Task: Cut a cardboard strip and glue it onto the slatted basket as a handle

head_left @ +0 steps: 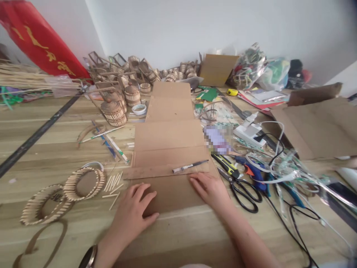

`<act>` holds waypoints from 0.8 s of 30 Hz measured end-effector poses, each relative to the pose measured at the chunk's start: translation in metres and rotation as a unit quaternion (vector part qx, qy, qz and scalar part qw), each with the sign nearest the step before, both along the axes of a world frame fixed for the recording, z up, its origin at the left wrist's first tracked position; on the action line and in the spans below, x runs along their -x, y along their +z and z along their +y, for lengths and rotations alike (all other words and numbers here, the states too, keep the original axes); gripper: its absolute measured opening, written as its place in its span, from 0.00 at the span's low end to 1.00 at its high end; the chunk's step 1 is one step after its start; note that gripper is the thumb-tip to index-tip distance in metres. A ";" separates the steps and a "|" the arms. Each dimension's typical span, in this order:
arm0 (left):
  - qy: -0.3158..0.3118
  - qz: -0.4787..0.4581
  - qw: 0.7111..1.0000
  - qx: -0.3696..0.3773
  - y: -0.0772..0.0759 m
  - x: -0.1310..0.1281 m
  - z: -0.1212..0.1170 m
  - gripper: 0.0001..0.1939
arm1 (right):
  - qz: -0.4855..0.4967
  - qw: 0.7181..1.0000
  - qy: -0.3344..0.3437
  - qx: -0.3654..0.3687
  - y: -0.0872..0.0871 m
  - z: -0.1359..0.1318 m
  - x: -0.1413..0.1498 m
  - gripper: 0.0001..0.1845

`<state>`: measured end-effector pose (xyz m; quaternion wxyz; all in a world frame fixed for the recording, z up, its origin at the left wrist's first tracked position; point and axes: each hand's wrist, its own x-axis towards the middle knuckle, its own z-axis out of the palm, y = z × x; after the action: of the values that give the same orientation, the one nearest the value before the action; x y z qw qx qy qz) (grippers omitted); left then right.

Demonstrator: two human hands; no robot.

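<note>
My left hand (140,204) rests with fingers spread over the left edge of a folded-out cardboard sheet (170,136), holding nothing. On its right side lies my right hand (208,188), fingers stretched out over the cardboard and also without anything in it. A pen (190,166) lies across the cardboard just beyond my right fingertips. Left of my left hand are several short wooden sticks (113,182). Beside them, one round slatted wooden ring (83,183) leans on another slatted ring (46,204).
Black-handled scissors (242,191), a box cutter (225,163), a blue glue gun (253,173) and tangled cords crowd the right. A white power strip (249,132) sits behind them. Small slatted baskets (114,109) stand back left. An open cardboard box (318,126) is far right.
</note>
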<state>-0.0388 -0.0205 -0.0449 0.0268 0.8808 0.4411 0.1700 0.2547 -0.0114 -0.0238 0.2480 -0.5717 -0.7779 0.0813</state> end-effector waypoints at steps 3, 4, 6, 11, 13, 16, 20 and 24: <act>-0.005 -0.002 1.000 -0.008 -0.001 0.001 0.001 0.23 | 0.011 1.000 -0.004 0.001 -0.001 -0.001 0.002 0.13; -0.007 -0.002 1.000 -0.010 -0.002 0.002 0.001 0.23 | 0.015 1.000 -0.004 0.003 0.000 -0.001 0.002 0.12; -0.009 -0.003 1.000 -0.015 -0.001 0.002 0.001 0.24 | 0.026 1.000 -0.005 0.005 0.001 -0.001 -0.001 0.12; -0.009 -0.002 1.000 -0.021 -0.001 0.001 0.000 0.24 | 0.013 0.979 -0.186 -0.085 0.005 0.004 -0.038 0.14; -0.009 -0.002 1.000 -0.020 -0.001 0.001 0.000 0.23 | -0.048 0.955 -0.278 -0.095 0.004 0.008 -0.058 0.15; -0.007 -0.004 1.000 -0.012 -0.001 0.001 0.000 0.22 | -0.160 0.929 -0.332 -0.007 -0.002 0.016 -0.077 0.18; -0.002 -0.006 1.000 -0.003 -0.001 0.001 0.000 0.22 | -0.213 0.915 -0.335 0.067 -0.009 0.024 -0.081 0.20; 0.000 -0.005 1.000 -0.003 -0.002 0.000 -0.001 0.23 | -0.134 0.925 -0.348 0.065 -0.006 0.022 -0.083 0.17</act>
<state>-0.0392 -0.0215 -0.0474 0.0262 0.8801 0.4402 0.1758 0.3373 0.0109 -0.0302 0.1158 -0.8271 -0.5487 -0.0371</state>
